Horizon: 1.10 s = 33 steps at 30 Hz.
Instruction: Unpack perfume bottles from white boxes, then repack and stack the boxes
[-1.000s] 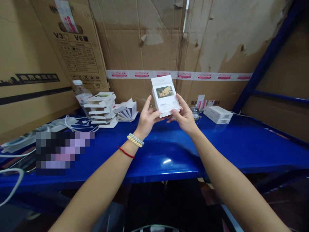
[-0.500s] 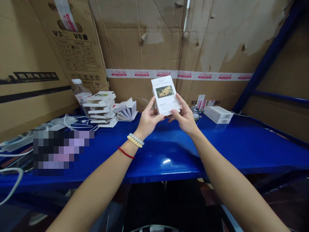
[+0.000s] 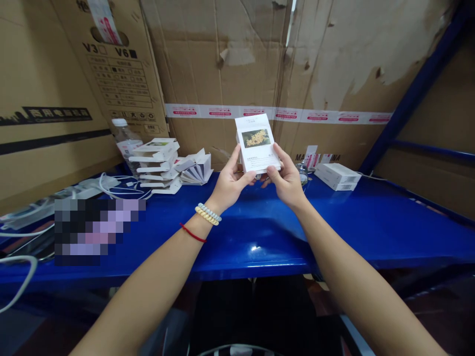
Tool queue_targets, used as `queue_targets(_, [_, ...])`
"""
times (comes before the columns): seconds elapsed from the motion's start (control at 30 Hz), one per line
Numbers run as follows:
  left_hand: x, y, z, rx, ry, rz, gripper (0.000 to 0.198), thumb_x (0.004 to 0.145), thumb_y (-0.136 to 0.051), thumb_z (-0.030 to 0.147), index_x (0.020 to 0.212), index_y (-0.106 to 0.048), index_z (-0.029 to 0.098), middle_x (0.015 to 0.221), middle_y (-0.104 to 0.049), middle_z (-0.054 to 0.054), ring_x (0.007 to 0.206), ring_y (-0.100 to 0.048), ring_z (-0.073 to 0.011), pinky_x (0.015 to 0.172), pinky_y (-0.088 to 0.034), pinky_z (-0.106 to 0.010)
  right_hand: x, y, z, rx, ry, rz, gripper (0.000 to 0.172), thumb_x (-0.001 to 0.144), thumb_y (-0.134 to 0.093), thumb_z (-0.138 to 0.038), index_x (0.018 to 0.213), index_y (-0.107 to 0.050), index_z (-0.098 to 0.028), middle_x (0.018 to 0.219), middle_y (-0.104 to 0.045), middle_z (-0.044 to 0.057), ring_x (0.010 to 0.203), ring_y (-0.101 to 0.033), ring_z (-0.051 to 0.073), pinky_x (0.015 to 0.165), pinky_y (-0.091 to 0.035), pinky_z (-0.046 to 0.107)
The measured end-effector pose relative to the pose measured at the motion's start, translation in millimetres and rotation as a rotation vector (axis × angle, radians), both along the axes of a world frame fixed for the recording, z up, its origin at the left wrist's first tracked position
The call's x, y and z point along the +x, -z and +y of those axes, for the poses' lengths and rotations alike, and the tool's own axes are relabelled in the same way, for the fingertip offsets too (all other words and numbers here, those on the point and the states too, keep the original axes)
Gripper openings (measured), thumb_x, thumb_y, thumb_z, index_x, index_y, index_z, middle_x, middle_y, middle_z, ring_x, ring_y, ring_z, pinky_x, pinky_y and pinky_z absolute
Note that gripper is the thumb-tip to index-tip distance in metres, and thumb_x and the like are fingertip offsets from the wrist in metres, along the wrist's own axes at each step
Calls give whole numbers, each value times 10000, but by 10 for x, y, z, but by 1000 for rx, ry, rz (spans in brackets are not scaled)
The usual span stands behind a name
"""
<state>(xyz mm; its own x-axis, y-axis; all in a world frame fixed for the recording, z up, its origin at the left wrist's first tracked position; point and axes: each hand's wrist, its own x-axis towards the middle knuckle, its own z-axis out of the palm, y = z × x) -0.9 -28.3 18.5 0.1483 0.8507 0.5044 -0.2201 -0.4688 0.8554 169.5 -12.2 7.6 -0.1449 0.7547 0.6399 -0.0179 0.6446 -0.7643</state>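
Both hands hold a small stack of white picture cards (image 3: 257,148) up above the blue table, tilted toward me. Its front shows yellow flowers on a dark ground, with small print above and below. My left hand (image 3: 230,179) is closed on the left edge and lower corner, thumb in front. My right hand (image 3: 287,180) grips the right edge, its thumb at the lower right corner. Fingers of both hands are partly hidden behind the stack. On my left wrist are coiled bands (image 3: 208,213) and a red string.
A pile of white boxes (image 3: 158,165) stands back left, beside fanned white-and-dark pieces (image 3: 196,168) and a plastic bottle (image 3: 126,136). White cables (image 3: 111,185) and a blurred-out item (image 3: 98,230) lie left. Two white boxes (image 3: 336,175) lie right on the blue table (image 3: 256,232). Cardboard (image 3: 230,84) walls the back.
The view has shifted slightly. The stack sits a touch higher and more to the right in the picture, still between both hands, with nearly the same grip.
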Motion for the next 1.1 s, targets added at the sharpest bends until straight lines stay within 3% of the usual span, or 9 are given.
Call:
queue_targets(0.17, [-9, 7, 16, -53, -21, -46, 855, 763, -756, 331, 1491, -310, 286, 1054, -687, -80, 940, -685, -261, 810, -576, -380, -32, -3, -17, 60, 45, 48, 774, 751, -725, -559, 1431, -461, -301, 956, -669, 59, 703, -628, 175, 554, -586, 334])
queue_targets(0.4, [-39, 68, 145, -114, 38, -60, 687, 695, -790, 385, 1263, -480, 156, 987, -699, -92, 666, -659, -173, 565, -564, -294, -50, 40, 8, 59, 0, 86, 628, 599, -865, -424, 1175, -705, -231, 829, -714, 14, 594, -586, 116, 490, -541, 273])
queue_targets(0.53, [-73, 90, 160, -206, 103, -11, 593, 702, -786, 444, 1148, -551, 131, 1006, -700, -118, 628, -646, -158, 500, -547, -275, -27, 63, 25, 17, -43, 77, 556, 516, -907, -367, 1027, -766, -204, 795, -732, 14, 602, -610, 134, 568, -563, 312])
queue_targets(0.67, [-98, 105, 165, -263, 175, 73, 600, 690, -795, 461, 1122, -571, 110, 943, -708, -120, 549, -618, -129, 484, -530, -262, 10, 63, 6, 17, 6, 10, 557, 530, -894, -399, 1028, -756, -191, 794, -739, 19, 636, -642, 155, 681, -573, 341])
queue_targets(0.77, [-105, 104, 188, -217, 108, 82, 590, 702, -782, 479, 1120, -568, 122, 985, -707, -128, 606, -633, -146, 496, -521, -264, 25, 48, -17, -18, 18, -37, 780, 612, -856, -425, 1315, -589, -219, 816, -738, 13, 654, -657, 158, 673, -568, 316])
queue_targets(0.87, [-125, 97, 220, -60, 46, 190, 588, 713, -769, 475, 1155, -569, 143, 1106, -697, -132, 835, -678, -214, 664, -564, -319, 35, 21, -9, -116, -53, -24, 904, 675, -817, -427, 1451, -394, -239, 869, -739, 23, 705, -682, 176, 667, -575, 316])
queue_targets(0.93, [-168, 85, 250, 57, 47, 336, 548, 741, -741, 457, 1167, -586, 149, 1154, -691, -130, 970, -667, -243, 813, -554, -367, 53, 4, 20, -180, -124, -48, 774, 650, -835, -394, 1328, -511, -211, 979, -740, 58, 820, -705, 208, 750, -584, 352])
queue_targets(1.0, [-254, 61, 295, 150, -69, 462, 484, 784, -687, 437, 1162, -607, 145, 1121, -700, -127, 986, -660, -239, 868, -532, -382, 85, -3, 63, -238, -173, -102, 603, 612, -853, -343, 1142, -616, -179, 1071, -730, 83, 926, -704, 241, 849, -569, 400])
queue_targets(1.1, [-485, 21, 399, 200, -596, 534, 396, 820, -610, 351, 1148, -622, 130, 925, -712, -95, 859, -663, -213, 855, -518, -371, 143, 18, 129, -313, -190, -170, 497, 582, -849, -264, 1030, -656, -164, 1088, -732, 86, 967, -700, 252, 914, -540, 444])
